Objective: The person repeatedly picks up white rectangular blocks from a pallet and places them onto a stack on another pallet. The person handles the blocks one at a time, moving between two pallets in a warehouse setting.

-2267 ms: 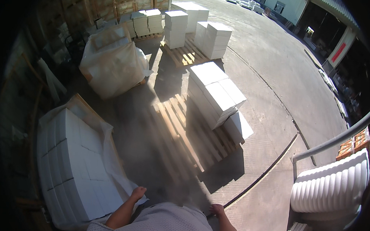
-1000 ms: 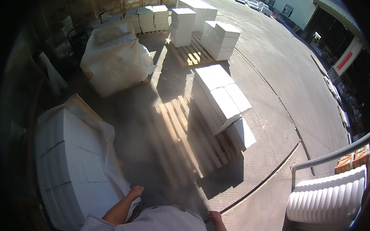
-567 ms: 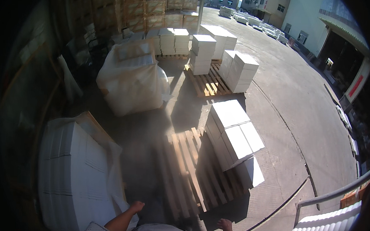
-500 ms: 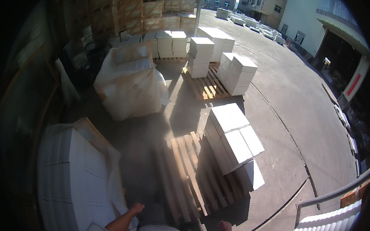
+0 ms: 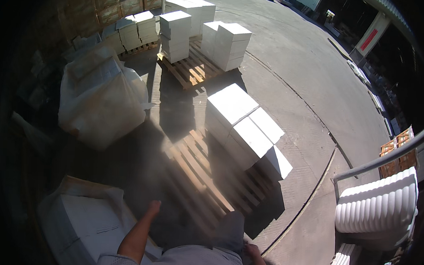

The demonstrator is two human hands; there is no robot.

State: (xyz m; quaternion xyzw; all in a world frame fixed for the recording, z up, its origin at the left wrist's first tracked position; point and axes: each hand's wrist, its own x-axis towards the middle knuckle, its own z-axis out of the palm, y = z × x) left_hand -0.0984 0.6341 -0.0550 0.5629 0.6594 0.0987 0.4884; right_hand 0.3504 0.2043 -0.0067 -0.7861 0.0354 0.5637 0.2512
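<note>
My left hand (image 5: 154,208) hangs in front of my body, fingers curled, with nothing visible in it. It is nearest to a crate of white blocks (image 5: 86,216) at the lower left, lined with whitish sheeting, and is apart from it. Beside my right thigh is my right hand (image 5: 252,251); its fingers are too small and blurred to make out. Ahead lies a wooden pallet (image 5: 198,172) with bare slats on its left side. White blocks (image 5: 246,117) are stacked on its right part, and a lower white block (image 5: 278,163) sits at the near right corner.
A second pallet (image 5: 191,71) farther off carries white stacks (image 5: 232,46). A sheet-wrapped load (image 5: 102,97) stands left, with wooden crates (image 5: 120,5) behind. At right are a grey metal rail (image 5: 381,161) and a ribbed white bundle (image 5: 376,206). A dark groove (image 5: 308,203) crosses the concrete.
My view has turned right and tilted downward, so pallets and stacks sit farther left and higher. My leg now shows beside the near pallet. My right hand has drawn in beside the thigh.
</note>
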